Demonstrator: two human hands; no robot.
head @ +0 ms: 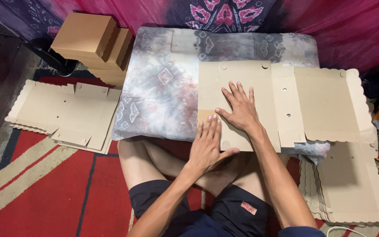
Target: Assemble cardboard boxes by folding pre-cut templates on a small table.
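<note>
Starting at nine o'clock, a stack of flat cardboard box blanks [64, 112] with scalloped edges lies on the red patterned rug [44, 184], still unfolded. At eleven o'clock, finished brown boxes [94, 44] are piled up with lids shut, so whether anything is inside cannot be told. In the middle, a tie-dye cushion [163, 92] carries the blank being worked on [281, 103], spread open and mostly flat. The left hand [207, 145] lies open, palm down, on a small flap at the blank's near left corner, gripping nothing. The right hand [241, 109], fingers spread, presses flat on the main panel, also gripping nothing. At four o'clock, another stack of blanks [352, 188] waits. Judging by this, folding of this box has barely begun, with many left.
</note>
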